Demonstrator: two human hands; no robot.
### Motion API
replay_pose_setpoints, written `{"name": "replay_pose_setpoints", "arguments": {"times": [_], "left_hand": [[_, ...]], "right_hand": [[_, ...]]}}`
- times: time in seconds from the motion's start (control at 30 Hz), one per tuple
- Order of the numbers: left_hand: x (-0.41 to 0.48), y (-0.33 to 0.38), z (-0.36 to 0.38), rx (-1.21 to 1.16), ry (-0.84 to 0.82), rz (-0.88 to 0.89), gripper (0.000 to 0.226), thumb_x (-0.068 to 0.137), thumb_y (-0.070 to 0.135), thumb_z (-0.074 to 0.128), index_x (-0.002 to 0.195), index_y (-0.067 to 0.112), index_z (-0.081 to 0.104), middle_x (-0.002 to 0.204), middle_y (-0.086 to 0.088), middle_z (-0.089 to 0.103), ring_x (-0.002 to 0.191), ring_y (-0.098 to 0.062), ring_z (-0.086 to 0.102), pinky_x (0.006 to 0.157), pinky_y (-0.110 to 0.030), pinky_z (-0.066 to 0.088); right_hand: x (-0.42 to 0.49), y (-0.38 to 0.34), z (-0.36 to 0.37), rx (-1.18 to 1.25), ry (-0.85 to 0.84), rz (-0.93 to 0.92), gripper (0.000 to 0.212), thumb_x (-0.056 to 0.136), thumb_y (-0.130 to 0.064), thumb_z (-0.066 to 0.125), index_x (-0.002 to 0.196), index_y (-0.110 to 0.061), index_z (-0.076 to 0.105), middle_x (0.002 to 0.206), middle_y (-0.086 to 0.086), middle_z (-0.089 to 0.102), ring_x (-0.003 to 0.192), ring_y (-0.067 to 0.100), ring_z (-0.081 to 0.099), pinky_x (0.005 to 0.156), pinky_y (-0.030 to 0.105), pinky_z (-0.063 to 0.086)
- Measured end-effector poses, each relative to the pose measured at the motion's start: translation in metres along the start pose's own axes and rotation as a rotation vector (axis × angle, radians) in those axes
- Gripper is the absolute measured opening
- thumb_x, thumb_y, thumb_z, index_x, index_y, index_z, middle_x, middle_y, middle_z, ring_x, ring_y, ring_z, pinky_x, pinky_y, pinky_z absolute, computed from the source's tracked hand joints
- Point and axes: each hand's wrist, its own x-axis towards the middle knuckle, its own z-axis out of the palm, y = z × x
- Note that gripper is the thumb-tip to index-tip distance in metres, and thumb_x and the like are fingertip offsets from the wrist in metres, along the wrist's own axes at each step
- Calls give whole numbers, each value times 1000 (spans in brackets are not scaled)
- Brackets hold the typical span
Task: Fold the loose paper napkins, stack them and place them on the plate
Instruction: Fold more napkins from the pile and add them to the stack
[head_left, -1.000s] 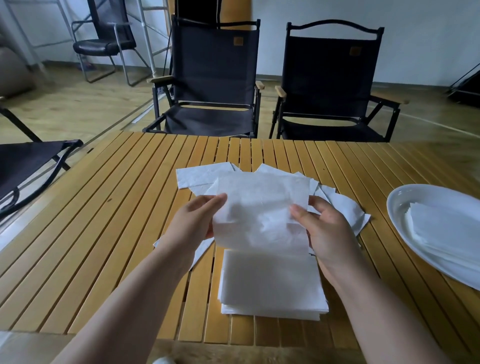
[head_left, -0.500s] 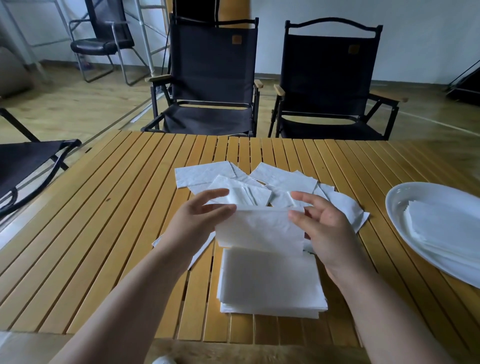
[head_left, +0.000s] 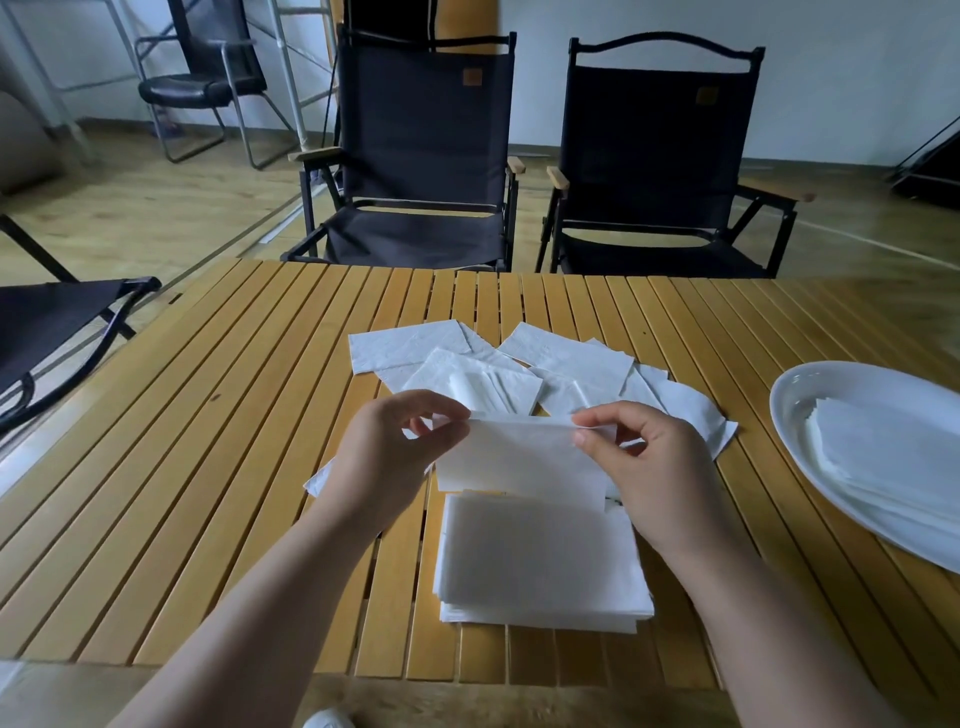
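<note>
Head view: left hand (head_left: 387, 457) and right hand (head_left: 649, 457) are pinching the napkin's (head_left: 519, 460) top corners — it is hanging crosswise just above the stack (head_left: 540, 561), lying toward the body; the plate (head_left: 795, 410) is sitting nearer the right hand.

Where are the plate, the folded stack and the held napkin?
plate (head_left: 787, 415), head view, bare left rim.
folded stack (head_left: 540, 561), head view, top sheet's middle.
held napkin (head_left: 519, 457), head view, its front face.

Two hands (head_left: 384, 457) (head_left: 654, 467), one plate (head_left: 795, 395), one table (head_left: 208, 467), four chairs (head_left: 421, 156) (head_left: 660, 166) (head_left: 47, 322) (head_left: 208, 83), two stacks of folded napkins (head_left: 540, 561) (head_left: 883, 457)
</note>
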Motion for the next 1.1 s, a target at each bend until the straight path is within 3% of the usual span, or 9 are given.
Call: {"name": "replay_pose_setpoints", "arguments": {"times": [0.2, 0.33, 0.47, 0.57, 0.77, 0.87, 0.93, 1.03, 1.1], "left_hand": [[0, 3, 3, -16, 46, 65, 19, 90, 24, 69, 82, 41, 64, 112, 19, 58, 97, 3, 54, 77, -18, 50], [0, 6, 4, -74, 16, 83, 12, 95, 22, 62, 89, 31, 65, 131, 23, 57, 117, 3, 52, 87, -11, 46], [-4, 11, 4, -166, -5, 125, 13, 94, 12, 63, 92, 24, 68, 101, 17, 72, 97, 5, 66, 81, -14, 53], [-4, 14, 1, -210, -11, 93, 10, 90, 10, 68, 88, 20, 71, 81, 13, 74, 81, 1, 69, 69, -12, 53], [-3, 15, -6, -300, -114, -15, 1, 86, 15, 74, 87, 14, 74, 74, -2, 74, 70, -24, 67, 69, -33, 55], [-4, 12, -5, -151, -249, -139, 3, 86, 20, 75, 88, 18, 74, 78, -4, 76, 69, -24, 70, 64, -28, 56], [-5, 8, -2, -39, -356, -191, 2, 87, 19, 75, 88, 18, 74, 79, -3, 76, 62, -19, 71, 57, -23, 55], [-8, 5, 2, 66, -479, -226, 6, 88, 22, 74, 91, 18, 71, 79, 4, 76, 61, -13, 73, 55, -15, 50], [-8, 3, 4, 119, -503, -213, 8, 88, 26, 73, 91, 20, 70, 82, 4, 76, 63, -12, 73, 64, -20, 54]], "right_hand": [[1, 0, 2, -150, 155, -141, 8, 84, -20, 79, 90, -24, 74, 116, -14, 53, 107, 1, 49, 74, 12, 44], [0, -3, -1, -122, 145, -180, 7, 88, -20, 74, 92, -24, 71, 115, -17, 60, 111, -1, 50, 82, 13, 42], [-4, -8, -7, -48, 130, -155, 6, 92, -19, 69, 97, -22, 69, 94, -28, 62, 99, -19, 54, 74, -1, 43], [-5, -9, -14, -19, 127, -137, 5, 91, -21, 70, 94, -26, 68, 90, -23, 67, 91, -6, 63, 69, 5, 48], [-5, -11, -32, 101, -12, 52, 7, 83, -29, 78, 84, -28, 71, 77, -11, 73, 71, 1, 67, 63, 19, 54], [-4, -4, -38, 68, -250, 293, 10, 81, -29, 81, 83, -23, 73, 70, -11, 73, 58, -4, 62, 63, 25, 47], [-4, 3, -38, -50, -357, 387, 13, 81, -32, 82, 83, -21, 74, 71, -11, 73, 66, -1, 64, 64, 23, 43], [-3, 9, -35, -160, -393, 429, 17, 81, -34, 82, 80, -20, 72, 69, -8, 68, 66, 9, 62, 67, 28, 46], [-3, 10, -32, -202, -413, 440, 17, 81, -36, 81, 80, -21, 71, 73, -5, 69, 68, 13, 62, 70, 32, 49]]}}
